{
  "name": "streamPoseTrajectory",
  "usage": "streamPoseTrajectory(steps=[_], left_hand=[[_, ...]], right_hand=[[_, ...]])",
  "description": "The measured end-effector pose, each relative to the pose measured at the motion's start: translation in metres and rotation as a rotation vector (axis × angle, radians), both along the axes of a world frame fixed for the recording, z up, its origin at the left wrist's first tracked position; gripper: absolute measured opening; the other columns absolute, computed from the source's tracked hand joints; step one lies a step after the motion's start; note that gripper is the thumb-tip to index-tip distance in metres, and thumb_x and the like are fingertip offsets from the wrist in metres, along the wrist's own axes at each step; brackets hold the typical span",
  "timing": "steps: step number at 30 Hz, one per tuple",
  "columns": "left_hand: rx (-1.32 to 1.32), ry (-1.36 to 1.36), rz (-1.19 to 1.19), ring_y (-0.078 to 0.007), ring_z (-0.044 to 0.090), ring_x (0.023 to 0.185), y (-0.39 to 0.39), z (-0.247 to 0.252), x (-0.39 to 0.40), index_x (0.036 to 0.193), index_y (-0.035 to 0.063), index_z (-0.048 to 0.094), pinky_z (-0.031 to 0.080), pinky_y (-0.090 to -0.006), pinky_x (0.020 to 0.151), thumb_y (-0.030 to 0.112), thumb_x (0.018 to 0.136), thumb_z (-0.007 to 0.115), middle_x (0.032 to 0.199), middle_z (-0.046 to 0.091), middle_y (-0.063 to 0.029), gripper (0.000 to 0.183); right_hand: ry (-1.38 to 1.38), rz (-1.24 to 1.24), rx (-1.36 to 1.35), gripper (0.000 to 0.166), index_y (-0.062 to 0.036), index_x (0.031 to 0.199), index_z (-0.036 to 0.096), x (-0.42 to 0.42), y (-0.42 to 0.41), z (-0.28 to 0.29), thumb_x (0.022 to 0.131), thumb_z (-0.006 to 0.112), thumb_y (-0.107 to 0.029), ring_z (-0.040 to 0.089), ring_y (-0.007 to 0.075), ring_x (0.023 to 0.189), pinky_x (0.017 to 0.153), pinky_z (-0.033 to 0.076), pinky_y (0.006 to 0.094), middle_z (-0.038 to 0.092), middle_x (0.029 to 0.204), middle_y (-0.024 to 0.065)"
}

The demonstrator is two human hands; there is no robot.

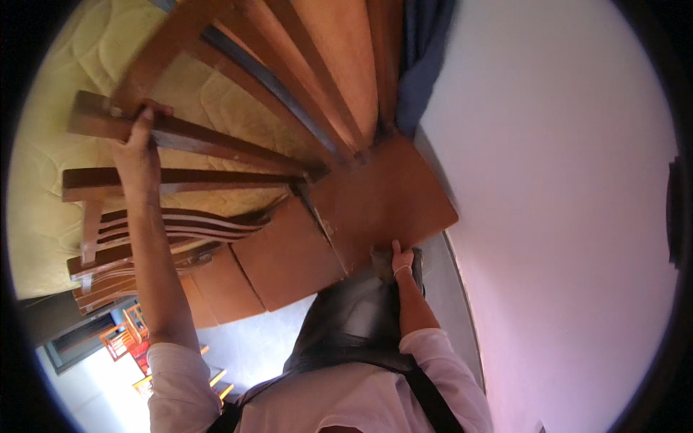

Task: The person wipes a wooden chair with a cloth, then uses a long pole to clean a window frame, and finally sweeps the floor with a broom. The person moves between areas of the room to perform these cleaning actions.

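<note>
A dark brown wooden chair stands before me, its flat seat close to the wall and its slatted back fanned out by the lens at the upper left. My left hand grips the top end of a back post, thumb over the wood. At the front edge of the seat is my right hand, thumb on top and the other fingers hidden beneath. Left of this chair, more wooden chairs stand side by side in a row, their curved back slats visible under my left forearm.
A quilted yellowish mattress lies behind the chair backs. A pale wall rises at the right, with dark blue cloth beside it. Orange-brown wooden chairs stand farther off on the grey floor.
</note>
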State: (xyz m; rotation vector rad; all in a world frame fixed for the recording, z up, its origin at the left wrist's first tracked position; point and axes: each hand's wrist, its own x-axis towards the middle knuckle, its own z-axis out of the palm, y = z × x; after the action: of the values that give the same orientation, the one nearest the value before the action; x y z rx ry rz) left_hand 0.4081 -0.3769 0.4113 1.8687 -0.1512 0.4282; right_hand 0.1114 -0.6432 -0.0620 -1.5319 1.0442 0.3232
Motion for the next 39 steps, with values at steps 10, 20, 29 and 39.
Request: streamPoseTrajectory(steps=[10, 20, 29, 39], left_hand=[[-0.062, 0.012, 0.117, -0.0147, 0.053, 0.077, -0.018, 0.007, -0.028, 0.092, 0.0001, 0.051, 0.04, -0.029, 0.076, 0.004, 0.077, 0.056, 0.08, 0.057, -0.0051, 0.016], [-0.322, 0.065, 0.069, -0.0111, 0.05, 0.079, -0.015, 0.0, -0.026, 0.096, 0.0028, 0.049, 0.039, -0.0249, 0.073, 0.002, 0.071, 0.06, 0.086, 0.053, -0.0018, 0.027], [-0.428, 0.003, -0.013, -0.0084, 0.048, 0.07, -0.057, 0.021, -0.106, 0.093, 0.0029, 0.048, 0.041, -0.0223, 0.063, -0.007, 0.06, 0.057, 0.081, 0.05, 0.0002, 0.036], [-0.312, -0.01, -0.001, -0.0097, 0.048, 0.072, -0.055, 0.02, -0.13, 0.083, 0.002, 0.051, 0.041, -0.0238, 0.065, 0.001, 0.06, 0.06, 0.076, 0.052, -0.002, 0.026]], right_hand=[[0.138, 0.214, 0.083, 0.062, 0.0014, 0.125, 0.037, -0.018, -0.007, 0.002, 0.081, 0.056, -0.038, 0.04, 0.0322, 0.117, 0.094, 0.034, 0.0383, 0.044, 0.127, 0.0163], [0.155, 1.056, -0.402, 0.046, -0.006, 0.103, 0.059, 0.046, -0.049, 0.086, 0.078, 0.051, -0.043, 0.048, 0.0331, 0.107, 0.093, 0.036, 0.0378, 0.055, 0.11, 0.0177], [-0.752, 0.614, -0.959, 0.015, -0.0092, 0.088, 0.062, 0.143, -0.103, 0.511, 0.076, 0.052, -0.007, 0.06, 0.0244, 0.066, 0.065, 0.047, 0.0319, 0.062, 0.073, 0.0106], [-0.708, 0.657, -1.161, 0.011, -0.0054, 0.086, 0.058, 0.119, -0.082, 0.631, 0.078, 0.052, -0.008, 0.058, 0.0316, 0.07, 0.062, 0.046, 0.0377, 0.06, 0.075, 0.0155]])
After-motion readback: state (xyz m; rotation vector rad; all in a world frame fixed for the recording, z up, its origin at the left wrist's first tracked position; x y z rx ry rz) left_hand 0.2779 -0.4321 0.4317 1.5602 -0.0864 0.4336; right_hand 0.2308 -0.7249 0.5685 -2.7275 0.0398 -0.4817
